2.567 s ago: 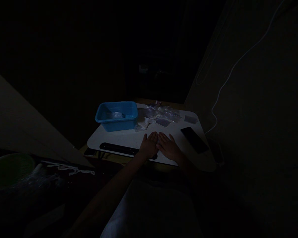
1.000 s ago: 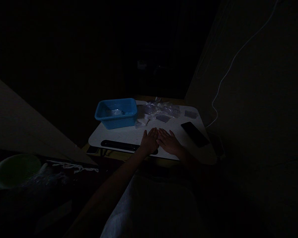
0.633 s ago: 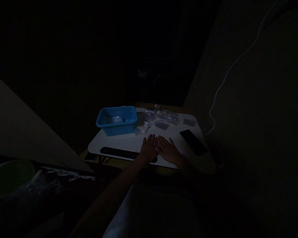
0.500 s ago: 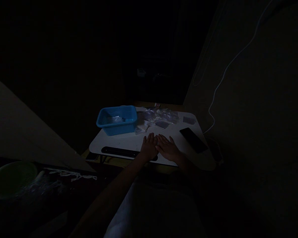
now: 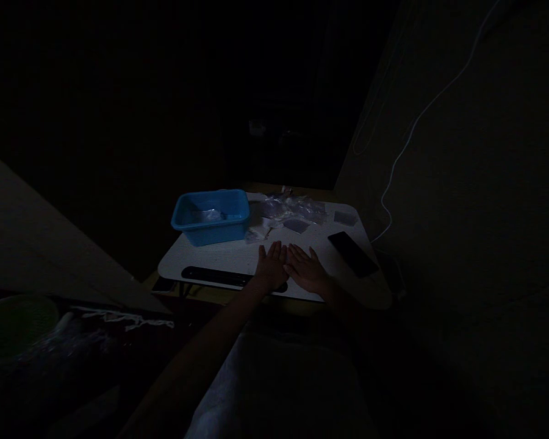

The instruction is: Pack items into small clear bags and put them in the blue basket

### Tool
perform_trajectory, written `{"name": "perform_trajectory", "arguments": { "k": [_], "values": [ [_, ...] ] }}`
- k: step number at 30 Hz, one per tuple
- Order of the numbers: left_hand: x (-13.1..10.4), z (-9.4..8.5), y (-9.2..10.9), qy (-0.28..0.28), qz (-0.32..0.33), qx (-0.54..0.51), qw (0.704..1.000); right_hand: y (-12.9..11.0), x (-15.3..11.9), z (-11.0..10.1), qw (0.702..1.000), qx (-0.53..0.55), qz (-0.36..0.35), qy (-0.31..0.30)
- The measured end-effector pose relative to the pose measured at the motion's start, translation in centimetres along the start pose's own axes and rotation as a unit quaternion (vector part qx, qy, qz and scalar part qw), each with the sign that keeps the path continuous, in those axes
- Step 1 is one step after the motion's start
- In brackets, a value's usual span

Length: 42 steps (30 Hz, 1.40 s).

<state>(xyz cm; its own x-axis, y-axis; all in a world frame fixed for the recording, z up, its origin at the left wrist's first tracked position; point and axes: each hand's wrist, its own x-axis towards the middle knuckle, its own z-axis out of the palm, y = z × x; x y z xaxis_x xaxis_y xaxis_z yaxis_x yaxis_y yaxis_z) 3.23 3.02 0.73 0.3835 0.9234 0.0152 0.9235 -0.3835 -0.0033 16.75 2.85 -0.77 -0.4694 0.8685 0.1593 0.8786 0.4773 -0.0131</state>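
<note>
My left hand (image 5: 271, 266) lies palm down at the front of a small white table (image 5: 219, 259), its fingers stretched out. Beside it, my right hand (image 5: 305, 268) is flat too, fingers spread and pointing away from me. The two hands meet or nearly touch at the fingers, and neither holds anything I can see. Beyond them lie clear plastic bags (image 5: 293, 208) in a crumpled heap and a flat grey packet (image 5: 296, 226). A dark phone-like slab (image 5: 352, 253) rests to the right of my right hand.
A blue plastic basin (image 5: 217, 231) with some clear plastic inside stands at the table's back left. Another flat packet (image 5: 345, 217) lies at the back right. A white cable (image 5: 409, 137) hangs along the right wall. On the floor at left sits a green basket (image 5: 18, 326). The room is very dark.
The view has shifted slightly, so the table sits a little higher and further left. My left thumb is spread a bit more from its fingers; both hands stay flat on the table.
</note>
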Motion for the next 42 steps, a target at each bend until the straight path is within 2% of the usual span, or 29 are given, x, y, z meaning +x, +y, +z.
{"name": "perform_trajectory", "arguments": {
  "k": [11, 19, 25, 29, 32, 34, 36, 42],
  "values": [
    [0.0, 0.5, -0.3, 0.016, 0.008, -0.005, 1.0, 0.0, -0.1, -0.1, 1.0, -0.006, -0.003, 0.006],
    [1.5, 0.8, -1.3, 0.012, 0.073, 0.003, 0.997, -0.2, -0.2, 0.5, 0.998, -0.014, 0.037, 0.04],
    [1.0, 1.0, -1.6, 0.041, 0.09, 0.004, 0.995, -0.2, -0.4, 0.3, 0.999, 0.0, 0.032, 0.04],
    [0.5, 0.8, -1.6, 0.058, 0.082, -0.012, 0.995, 0.8, -0.6, 0.7, 0.993, 0.056, 0.055, 0.093],
    [0.5, 0.7, -1.5, 0.063, 0.071, -0.022, 0.995, 2.1, -0.4, 1.4, 0.971, 0.122, 0.123, 0.166],
    [0.6, 0.7, -1.6, 0.066, 0.072, -0.024, 0.995, 3.0, 0.1, 1.5, 0.954, 0.15, 0.173, 0.192],
    [0.7, 0.9, -1.6, 0.066, 0.079, -0.023, 0.994, 3.7, 0.9, 1.1, 0.951, 0.165, 0.203, 0.166],
    [0.9, 1.2, -1.8, 0.061, 0.083, -0.019, 0.994, 4.6, 3.6, -1.2, 0.966, 0.153, 0.208, -0.013]
  ]
}}
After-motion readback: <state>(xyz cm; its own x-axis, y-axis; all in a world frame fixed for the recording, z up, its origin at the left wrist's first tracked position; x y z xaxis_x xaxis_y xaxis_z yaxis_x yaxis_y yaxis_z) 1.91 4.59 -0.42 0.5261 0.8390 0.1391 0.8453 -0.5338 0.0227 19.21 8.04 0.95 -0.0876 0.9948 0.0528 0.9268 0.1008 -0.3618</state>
